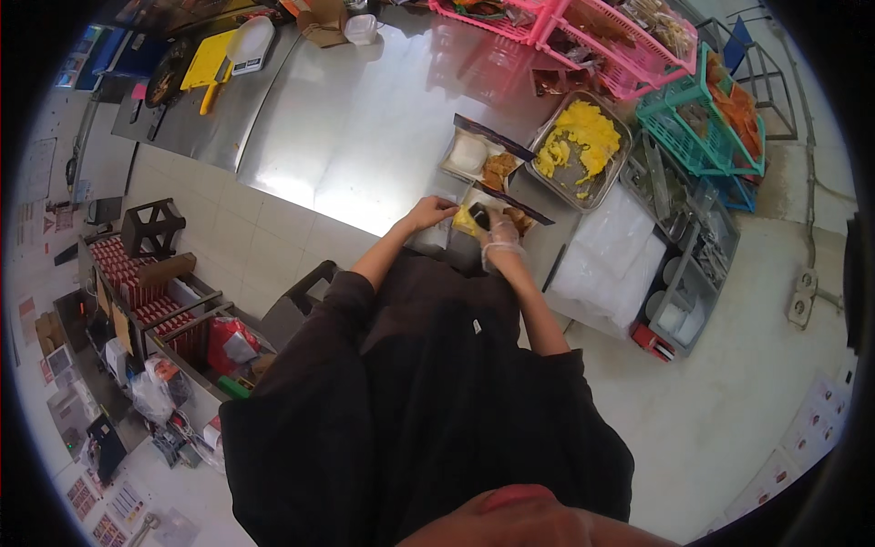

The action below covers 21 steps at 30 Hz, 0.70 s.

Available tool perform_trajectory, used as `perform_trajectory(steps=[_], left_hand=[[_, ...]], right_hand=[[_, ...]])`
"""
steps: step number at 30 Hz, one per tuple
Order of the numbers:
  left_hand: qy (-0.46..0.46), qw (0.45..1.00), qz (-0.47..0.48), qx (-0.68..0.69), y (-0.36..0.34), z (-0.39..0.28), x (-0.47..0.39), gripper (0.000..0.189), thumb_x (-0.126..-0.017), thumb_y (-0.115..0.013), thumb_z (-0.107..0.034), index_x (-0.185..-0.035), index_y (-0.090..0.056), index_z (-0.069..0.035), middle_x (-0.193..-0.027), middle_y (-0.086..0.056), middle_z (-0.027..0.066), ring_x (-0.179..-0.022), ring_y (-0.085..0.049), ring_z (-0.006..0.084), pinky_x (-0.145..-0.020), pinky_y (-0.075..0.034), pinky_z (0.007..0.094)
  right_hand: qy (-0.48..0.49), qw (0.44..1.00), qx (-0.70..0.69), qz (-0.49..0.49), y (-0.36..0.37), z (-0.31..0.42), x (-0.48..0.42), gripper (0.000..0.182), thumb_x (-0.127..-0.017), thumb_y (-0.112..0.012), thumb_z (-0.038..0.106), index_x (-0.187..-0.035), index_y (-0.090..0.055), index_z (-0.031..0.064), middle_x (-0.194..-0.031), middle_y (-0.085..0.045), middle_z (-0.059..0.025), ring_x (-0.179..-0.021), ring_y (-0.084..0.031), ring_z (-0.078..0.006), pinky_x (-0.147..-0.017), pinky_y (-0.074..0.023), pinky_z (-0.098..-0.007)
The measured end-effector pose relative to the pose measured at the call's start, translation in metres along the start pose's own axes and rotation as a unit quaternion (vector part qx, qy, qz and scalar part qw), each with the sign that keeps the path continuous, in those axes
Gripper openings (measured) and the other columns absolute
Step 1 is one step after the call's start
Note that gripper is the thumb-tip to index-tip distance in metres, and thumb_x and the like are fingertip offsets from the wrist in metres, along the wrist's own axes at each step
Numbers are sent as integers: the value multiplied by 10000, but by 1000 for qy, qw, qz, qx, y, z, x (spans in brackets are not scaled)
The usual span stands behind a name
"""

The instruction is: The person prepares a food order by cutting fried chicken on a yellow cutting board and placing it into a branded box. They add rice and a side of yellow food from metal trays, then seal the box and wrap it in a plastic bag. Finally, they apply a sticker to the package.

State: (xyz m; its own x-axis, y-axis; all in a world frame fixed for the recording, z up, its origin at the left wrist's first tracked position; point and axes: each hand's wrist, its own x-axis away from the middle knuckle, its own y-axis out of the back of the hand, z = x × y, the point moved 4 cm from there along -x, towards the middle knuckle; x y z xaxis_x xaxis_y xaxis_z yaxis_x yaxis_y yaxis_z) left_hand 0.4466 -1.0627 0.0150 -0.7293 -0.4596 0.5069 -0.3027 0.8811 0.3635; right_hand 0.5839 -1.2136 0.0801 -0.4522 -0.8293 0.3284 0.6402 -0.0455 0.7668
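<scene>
Two open paper food boxes stand at the near edge of the steel table. The farther food box [448, 164] holds a mound of white rice [469, 153] and browned fried pieces [499, 168]. Scrambled egg [465, 220] and more fried pieces [521, 220] lie in the nearer one. My right hand [501, 241], in a clear plastic glove, grips a black-handled utensil [481, 216] over the nearer box; its working end is hidden. My bare left hand [432, 212] is at that box's left side, fingertips near its rim. Beyond, on the right, a metal tray [595, 198] holds yellow scrambled egg [586, 133].
Pink plastic baskets [608, 65] and a green basket [711, 147] with packets stand at the back right. White plastic bags [608, 260] lie beside a grey utensil bin [697, 287]. A kitchen scale [250, 48], a yellow cutting board [205, 61] and a pan [169, 72] are far left.
</scene>
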Motion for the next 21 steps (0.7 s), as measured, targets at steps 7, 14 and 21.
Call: perform_trajectory(steps=[7,14,21], left_hand=[[-55,998,-22,-34,-5,-13,1,373,-855,-675,-345,-1058,-728,-36,-1005,-724,158,-913,-703,281,-842,-537,352],[-41,998,-30,-31,-2,-8,2,381,-865,-661,-345,-1086,-716,-40,-1002,-722,163,-915,-704,279,-843,-537,353],[-9,1000,-27,-10,0,-15,11,402,-882,-649,-381,-1105,-709,-51,-1002,-718,169,-918,-700,284,-830,-529,356]], right_hand=[[36,994,102,17,-7,-1,13,496,-822,-647,153,-1302,-530,116,-1197,-558,-244,-1058,-600,-417,-897,-499,-481],[29,992,37,115,-3,22,15,384,-820,-605,110,-1199,-578,52,-1159,-585,-277,-1066,-599,-415,-906,-484,-482],[-114,882,-454,56,149,-3,-15,369,-901,-612,215,-1190,-571,-10,-892,-633,-100,-796,-594,-192,-722,-493,-298]])
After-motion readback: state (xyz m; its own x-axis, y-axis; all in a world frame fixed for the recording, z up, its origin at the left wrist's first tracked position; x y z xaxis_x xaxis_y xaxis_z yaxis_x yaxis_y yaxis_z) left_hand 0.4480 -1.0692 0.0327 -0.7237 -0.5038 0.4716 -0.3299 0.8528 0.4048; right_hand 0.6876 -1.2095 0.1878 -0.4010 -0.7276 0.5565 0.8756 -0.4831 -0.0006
